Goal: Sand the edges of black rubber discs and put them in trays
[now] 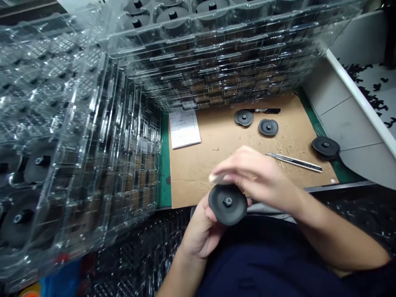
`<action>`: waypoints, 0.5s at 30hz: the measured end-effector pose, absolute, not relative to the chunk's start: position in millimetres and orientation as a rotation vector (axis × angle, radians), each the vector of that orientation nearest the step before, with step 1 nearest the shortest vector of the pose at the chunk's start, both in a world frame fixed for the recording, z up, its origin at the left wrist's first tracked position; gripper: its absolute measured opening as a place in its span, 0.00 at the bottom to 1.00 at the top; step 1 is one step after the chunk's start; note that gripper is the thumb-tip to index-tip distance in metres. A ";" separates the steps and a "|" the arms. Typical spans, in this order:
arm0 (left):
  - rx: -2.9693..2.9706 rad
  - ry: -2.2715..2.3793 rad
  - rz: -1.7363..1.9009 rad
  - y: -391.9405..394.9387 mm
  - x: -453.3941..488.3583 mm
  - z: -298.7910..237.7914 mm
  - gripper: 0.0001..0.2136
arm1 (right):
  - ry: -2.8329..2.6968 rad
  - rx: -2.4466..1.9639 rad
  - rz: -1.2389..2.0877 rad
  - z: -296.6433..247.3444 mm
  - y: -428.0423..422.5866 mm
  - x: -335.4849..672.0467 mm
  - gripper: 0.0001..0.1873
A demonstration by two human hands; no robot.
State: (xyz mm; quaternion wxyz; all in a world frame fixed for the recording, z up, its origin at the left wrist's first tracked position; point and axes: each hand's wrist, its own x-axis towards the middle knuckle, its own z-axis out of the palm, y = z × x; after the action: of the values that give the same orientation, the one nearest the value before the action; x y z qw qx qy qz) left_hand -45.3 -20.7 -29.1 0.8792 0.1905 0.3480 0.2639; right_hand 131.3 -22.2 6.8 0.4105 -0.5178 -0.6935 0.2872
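Close to my body, my left hand (206, 231) grips a black round disc (238, 208) with a short hollow stem at its centre. The fingers wrap round it from below and behind, and its stem side faces up at me. Over the disc's far edge, my right hand (253, 169) is curled, thumb and fingers close together and smeared by motion. Something pale shows at its fingertips, too blurred to name. Two similar black discs, a left one (244, 118) and a right one (268, 127), lie on the cardboard sheet (198, 177) beyond my hands.
A utility knife (295, 162) and a black pen (267, 110) lie on the cardboard, with a white paper pad (185, 128) at left. More black discs (325, 146) sit at right. Stacked clear plastic trays (216, 62) wall the back; others (123, 136) stand left. Small black parts (368, 88) lie far right.
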 end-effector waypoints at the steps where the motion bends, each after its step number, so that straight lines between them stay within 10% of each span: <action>1: 0.367 0.684 0.529 -18.9 -44.6 -26.6 0.31 | -1.639 -1.432 0.818 -4.1 -20.0 138.5 0.11; 15: 0.214 0.686 0.665 0.0 -44.4 -35.6 0.25 | -1.382 -1.984 0.906 -100.7 -71.0 120.8 0.18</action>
State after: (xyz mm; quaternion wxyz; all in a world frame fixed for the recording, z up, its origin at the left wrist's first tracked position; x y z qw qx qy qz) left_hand -44.4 0.0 -35.6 0.8824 0.1030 0.3295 0.3196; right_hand 120.8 -71.0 -100.7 0.2761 -0.7385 -0.5145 0.3371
